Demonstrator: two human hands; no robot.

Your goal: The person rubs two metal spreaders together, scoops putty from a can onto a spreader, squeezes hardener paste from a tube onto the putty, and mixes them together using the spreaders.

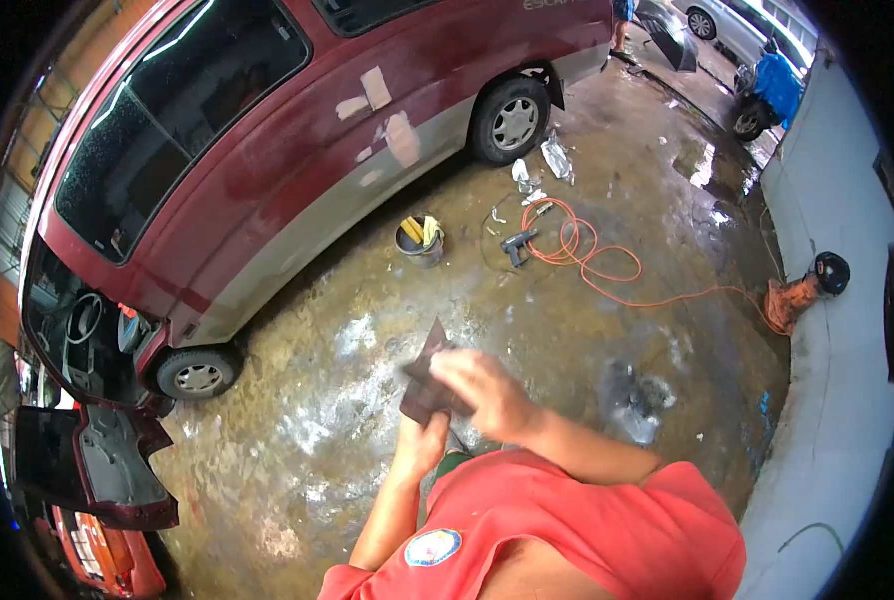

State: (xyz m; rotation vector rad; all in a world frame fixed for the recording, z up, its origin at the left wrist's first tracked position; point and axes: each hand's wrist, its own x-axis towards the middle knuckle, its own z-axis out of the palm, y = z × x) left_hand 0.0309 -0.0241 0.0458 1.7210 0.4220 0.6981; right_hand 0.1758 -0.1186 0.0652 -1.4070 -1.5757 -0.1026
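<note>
A dark brown sheet of sandpaper [424, 397], bent along its length with a pointed top corner, is held in front of my red shirt. My left hand [424, 442] grips its lower end, the thumb lying over the paper. Over the sheet's right side lies my right hand [484, 392], slightly blurred, its fingers closed against the paper and partly hiding it. Beyond both hands stands a maroon and grey van [267, 190] with pale filler patches [403, 140] on its side.
A bucket [422, 250] with a yellow cloth and yellow blocks stands beside the van. Near it lie an air tool [517, 247], an orange hose [607, 272] and crumpled plastic [557, 158]. A detached door [102, 460] is at left; a pale wall [832, 300] runs along the right.
</note>
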